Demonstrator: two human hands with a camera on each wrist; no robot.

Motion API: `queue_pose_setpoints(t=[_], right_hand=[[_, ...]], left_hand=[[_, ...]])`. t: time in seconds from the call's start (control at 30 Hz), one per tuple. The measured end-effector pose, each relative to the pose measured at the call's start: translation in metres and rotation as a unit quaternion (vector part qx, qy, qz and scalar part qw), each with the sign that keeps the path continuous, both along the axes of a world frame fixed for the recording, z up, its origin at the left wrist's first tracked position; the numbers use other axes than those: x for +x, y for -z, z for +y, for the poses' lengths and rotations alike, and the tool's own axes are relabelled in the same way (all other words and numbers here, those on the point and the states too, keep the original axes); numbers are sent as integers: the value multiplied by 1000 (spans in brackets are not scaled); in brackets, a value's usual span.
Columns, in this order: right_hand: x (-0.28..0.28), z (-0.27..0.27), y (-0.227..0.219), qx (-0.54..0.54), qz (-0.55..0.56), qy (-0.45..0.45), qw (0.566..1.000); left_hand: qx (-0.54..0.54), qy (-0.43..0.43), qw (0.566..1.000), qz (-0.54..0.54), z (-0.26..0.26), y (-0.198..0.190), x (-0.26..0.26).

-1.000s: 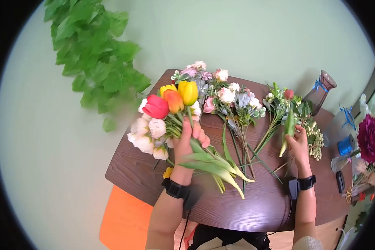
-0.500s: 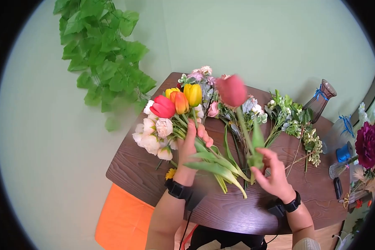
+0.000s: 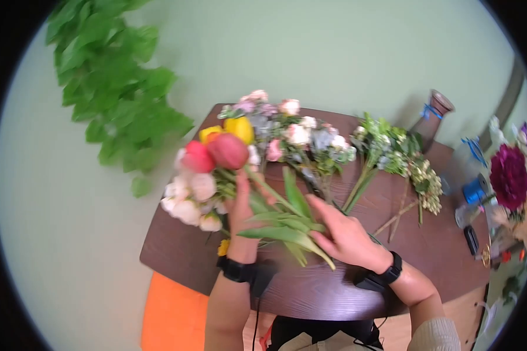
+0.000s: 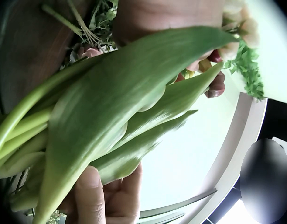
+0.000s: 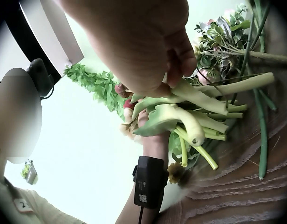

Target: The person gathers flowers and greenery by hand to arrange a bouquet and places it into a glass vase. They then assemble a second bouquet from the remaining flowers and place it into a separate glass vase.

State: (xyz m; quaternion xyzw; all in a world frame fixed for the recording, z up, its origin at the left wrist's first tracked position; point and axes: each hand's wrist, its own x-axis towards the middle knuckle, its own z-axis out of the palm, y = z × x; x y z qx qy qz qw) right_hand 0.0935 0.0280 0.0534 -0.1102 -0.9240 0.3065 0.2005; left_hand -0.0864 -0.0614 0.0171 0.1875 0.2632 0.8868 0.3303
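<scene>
In the head view the left hand (image 3: 241,216) grips a bouquet of white flowers (image 3: 184,212), a red tulip (image 3: 197,158) and yellow tulips (image 3: 239,130). A dusky red tulip (image 3: 228,151) lies over the bouquet's heads, its stem slanting down to the right hand (image 3: 348,237), which pinches it low among the leaves. Long green leaves (image 4: 111,93) fill the left wrist view, with the right hand's thumb and fingers below them. Pale cut stem ends (image 5: 194,133) fan out beneath the right hand in the right wrist view.
Pink and white flower bunches (image 3: 298,134) lie at the back of the brown table (image 3: 175,251), with greenery (image 3: 386,146) to their right. A vase (image 3: 433,117), a blue spool (image 3: 475,189) and a purple flower (image 3: 509,175) stand at the right.
The right hand has carried the dusky red tulip from the table's right side leftward to the bouquet. The left hand keeps its grip on the bouquet.
</scene>
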Motion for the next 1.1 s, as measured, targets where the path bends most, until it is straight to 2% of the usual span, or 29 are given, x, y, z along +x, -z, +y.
queue_pose_setpoints(t=[0.07, 0.13, 0.2, 0.27, 0.33, 0.4, 0.47, 0.53, 0.6, 0.67, 0.73, 0.8, 0.87, 0.9, 0.97, 1.0, 1.07, 1.1], right_hand=[[1, 4, 5, 133, 3, -36, 990], [-1, 4, 13, 162, 90, -10, 983], [-1, 1, 10, 158, 103, 0, 982], [0, 2, 5, 150, 142, -21, 978], [-3, 0, 14, 141, 159, -23, 977], [-13, -3, 28, 81, 162, -15, 983], [-13, -6, 28, 39, 131, -39, 990], [-13, -9, 26, 25, 118, -77, 990], [-17, -9, 24, 29, 112, -75, 990], [-19, -11, 19, 14, 20, -66, 997], [-22, -11, 15, 40, -11, -56, 998], [-26, -12, 15, 66, -41, -51, 996], [-31, -12, 22, 90, 45, -24, 995], [-33, -12, 25, 89, 45, -27, 995], [-35, -13, 27, 170, 124, 45, 977], [-36, -14, 28, 169, 123, 44, 977], [-37, -18, 30, 73, 72, 31, 994], [-38, -18, 30, 72, 72, 30, 994]], left_hand=[[-14, 11, 1000, 3, -1, 6, -3], [25, 70, 997, 3, -1, 13, -10], [-31, -89, 994, -55, 6, -11, 6], [104, 21, 994, -7, 3, -2, -2], [89, 1, 996, 13, 0, -1, 1], [82, 8, 997, -6, 4, -3, 1], [110, 30, 993, 9, 6, 0, -2], [95, 5, 995, -10, 5, 5, -3], [108, 45, 993, 1, 4, 15, -15], [112, 50, 992, 3, 4, 19, -19], [117, 51, 992, 6, 5, 12, -14], [48, -69, 993, -83, 9, -13, 5], [40, -78, 993, -76, 8, -7, -1], [42, -61, 995, -64, 6, -1, -6], [58, -22, 997, -42, 5, 11, -18], [58, -23, 997, -42, 5, 17, -21], [127, 71, 989, -3, 3, 19, -22], [127, 69, 990, -3, 2, 18, -21]])
